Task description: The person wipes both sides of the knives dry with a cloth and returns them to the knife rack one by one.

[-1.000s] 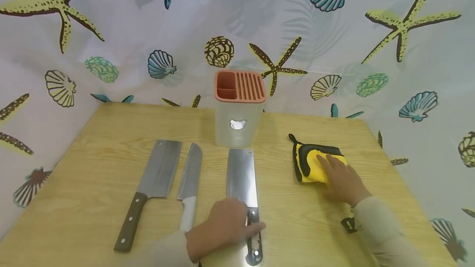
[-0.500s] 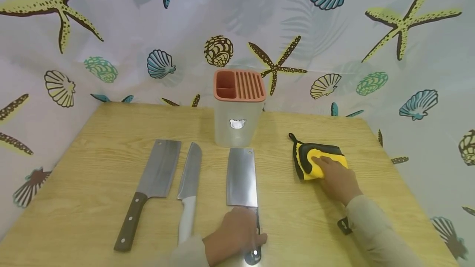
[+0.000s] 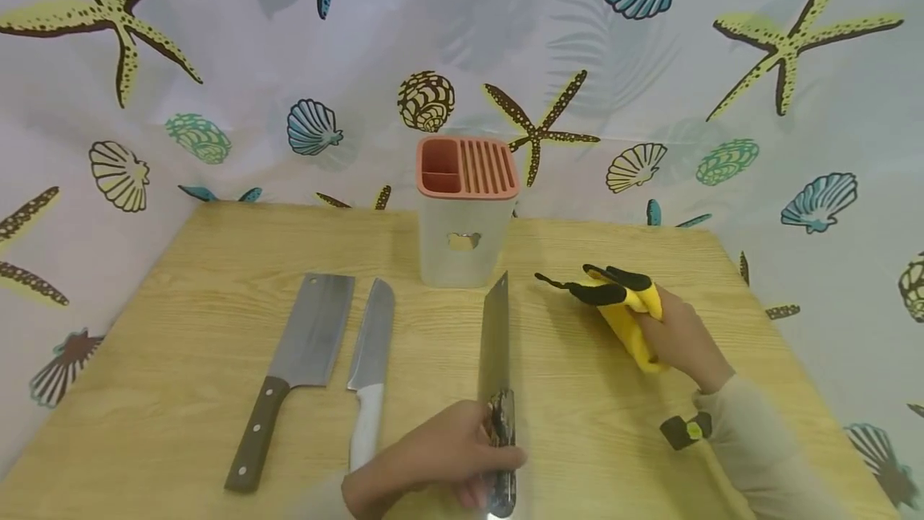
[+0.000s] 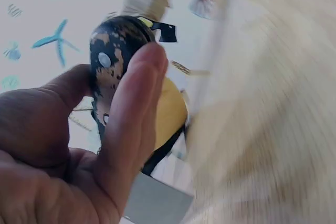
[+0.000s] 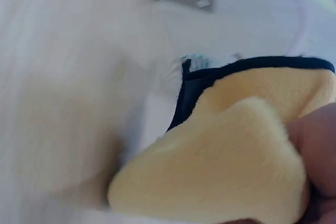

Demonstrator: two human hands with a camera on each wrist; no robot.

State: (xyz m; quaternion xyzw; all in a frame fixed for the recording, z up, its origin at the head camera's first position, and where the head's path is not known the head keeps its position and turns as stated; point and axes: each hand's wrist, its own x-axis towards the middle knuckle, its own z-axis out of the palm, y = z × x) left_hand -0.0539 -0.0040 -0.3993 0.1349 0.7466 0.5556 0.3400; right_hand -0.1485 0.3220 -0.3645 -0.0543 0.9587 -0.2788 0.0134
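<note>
My left hand (image 3: 455, 444) grips the worn black handle of a cleaver (image 3: 495, 335). Its blade is turned edge-on in the head view and points toward the back of the table. In the left wrist view, fingers and thumb close around the riveted handle (image 4: 107, 72), with part of the blade (image 4: 157, 200) below. To the right, my right hand (image 3: 682, 339) holds a folded yellow cloth (image 3: 626, 335) with black trim, lifted off the table. The cloth (image 5: 210, 166) fills much of the right wrist view, where only part of the hand shows.
A cleaver with a brown handle (image 3: 257, 432) and a knife with a white handle (image 3: 366, 424) lie on the wooden table (image 3: 180, 327) to the left. A knife block (image 3: 465, 251) with an orange slotted top stands at the back. Patterned fabric (image 3: 476, 38) hangs behind.
My left hand has wrapped around the cleaver's handle and turned its blade from flat to edge-on. The right hand has picked up the cloth, which lay on the table before.
</note>
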